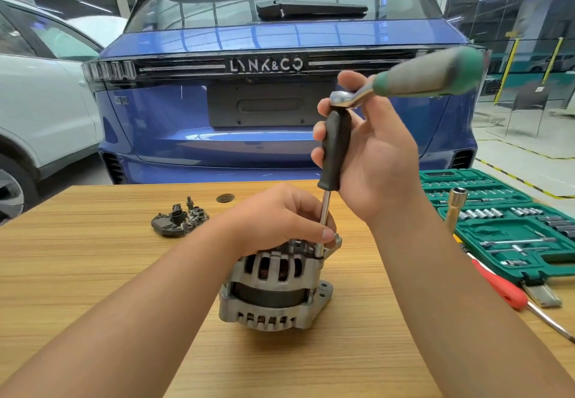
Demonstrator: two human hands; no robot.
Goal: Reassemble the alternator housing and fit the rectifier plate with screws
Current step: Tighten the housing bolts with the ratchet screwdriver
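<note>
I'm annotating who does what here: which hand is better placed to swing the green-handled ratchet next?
Right. The right hand already grips the black driver handle under the ratchet; the left hand is busy, pinching the shaft at the alternator.

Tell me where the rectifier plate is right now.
In the head view, the dark rectifier plate lies loose on the wooden table, left of and behind the grey metal alternator, just in front of a small dark round disc.
</note>
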